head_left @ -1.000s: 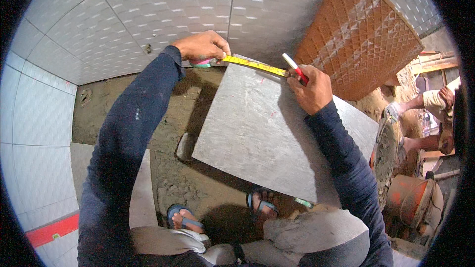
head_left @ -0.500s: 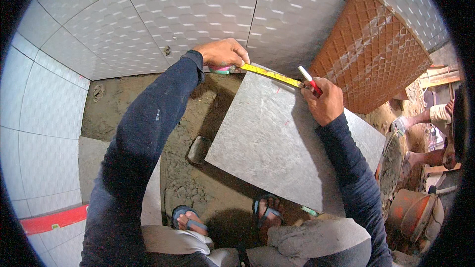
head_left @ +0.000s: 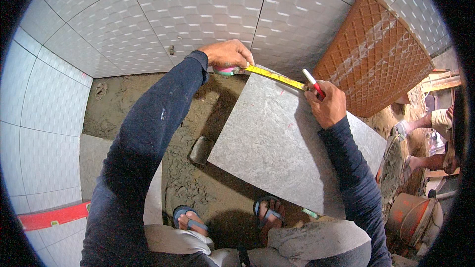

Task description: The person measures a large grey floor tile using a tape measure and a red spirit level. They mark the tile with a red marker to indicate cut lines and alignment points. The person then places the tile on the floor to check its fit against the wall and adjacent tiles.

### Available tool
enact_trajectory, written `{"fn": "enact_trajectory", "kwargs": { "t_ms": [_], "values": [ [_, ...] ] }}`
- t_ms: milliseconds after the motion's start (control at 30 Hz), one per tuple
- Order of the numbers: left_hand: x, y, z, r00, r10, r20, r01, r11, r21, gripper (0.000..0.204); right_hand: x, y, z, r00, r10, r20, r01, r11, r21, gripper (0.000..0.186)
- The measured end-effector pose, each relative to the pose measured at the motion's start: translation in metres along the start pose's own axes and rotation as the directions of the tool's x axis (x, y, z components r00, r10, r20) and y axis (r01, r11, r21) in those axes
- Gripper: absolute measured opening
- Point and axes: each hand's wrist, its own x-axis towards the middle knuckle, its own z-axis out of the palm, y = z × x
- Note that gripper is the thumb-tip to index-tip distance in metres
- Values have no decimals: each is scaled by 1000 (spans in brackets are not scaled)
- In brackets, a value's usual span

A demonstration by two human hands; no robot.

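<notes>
A grey stone-look floor tile [head_left: 252,138] lies at a slant in front of me, with small red marks on its face. Along its far edge runs the yellow blade of a tape measure [head_left: 276,75]. My left hand [head_left: 228,54] is closed on the tape by its pink and green case, at the tile's far left corner. At the blade's other end, my right hand [head_left: 328,103] is closed, with a red and white marker [head_left: 314,83] between its fingers. Its fingertips are at the blade's end; whether they pinch it is hard to make out.
White textured wall tiles [head_left: 203,15] rise ahead and at left. A brown ridged-back tile [head_left: 373,54] leans at right. Wet mortar [head_left: 183,188] covers the floor, with a block [head_left: 202,150] on it. A red level [head_left: 57,216] lies left. A bucket [head_left: 406,215] and another person's legs [head_left: 420,123] are right.
The whole view has shifted slightly. Both hands keep the same places along the tile's far edge, with the tape stretched between them.
</notes>
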Motion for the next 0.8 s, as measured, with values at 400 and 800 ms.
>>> {"fn": "enact_trajectory", "kwargs": {
  "t_ms": [400, 800],
  "values": [
    [0, 1, -2, 1000, -12, 21, 12, 1000, -7, 28, 0, 2, 2, 1000, -15, -26, 15, 1000, 22, 23],
    [1, 0, -2, 999, -1, 38, 0, 1000, 9, 29, 0, 1, 2, 1000, -4, -8, 4, 1000, 13, 24]
  ]
}}
